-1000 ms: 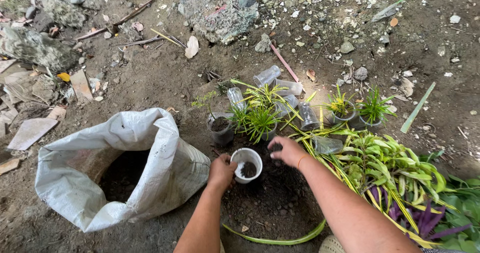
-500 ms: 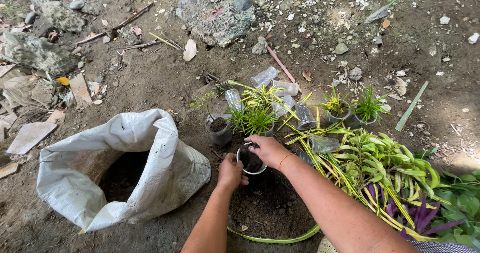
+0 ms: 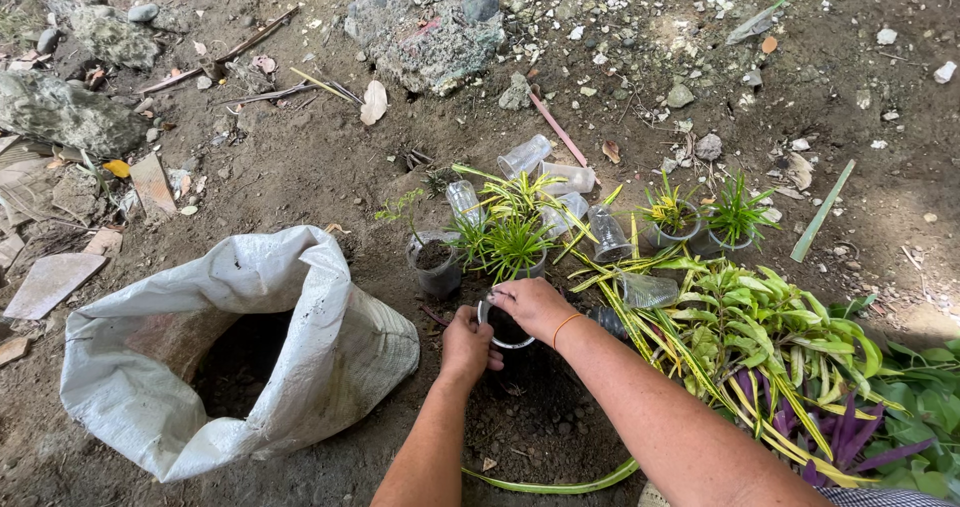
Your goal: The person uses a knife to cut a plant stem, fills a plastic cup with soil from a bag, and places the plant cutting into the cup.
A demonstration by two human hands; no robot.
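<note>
Cup (image 3: pixel 497 327), clear plastic with dark soil in it, sits on the dirt patch right in front of me. My left hand (image 3: pixel 466 345) curls around its near left side, gripping the rim and wall. My right hand (image 3: pixel 535 305) lies over the top with the fingers bent down into the mouth; whether they pinch anything I cannot tell.

Just behind the cup stands a potted seedling (image 3: pixel 515 242) with thin green leaves, and to its left another soil-filled cup (image 3: pixel 435 265). Several empty cups (image 3: pixel 560 192) lie tipped over beyond them, and two more planted cups (image 3: pixel 705 222) stand further to the right. A heap of cut leafy stems (image 3: pixel 770 337), green, yellow and purple, presses in close on my right forearm, so that side is crowded.

To my left a white woven sack (image 3: pixel 300 367) lies open, its mouth showing dark soil inside; its edge is near my left wrist but apart from it. A long green leaf (image 3: pixel 560 485) curves along the near edge of the dirt patch. Rocks (image 3: pixel 430 37) and scattered litter lie well apart at the far side, with bare ground between them and the cups.
</note>
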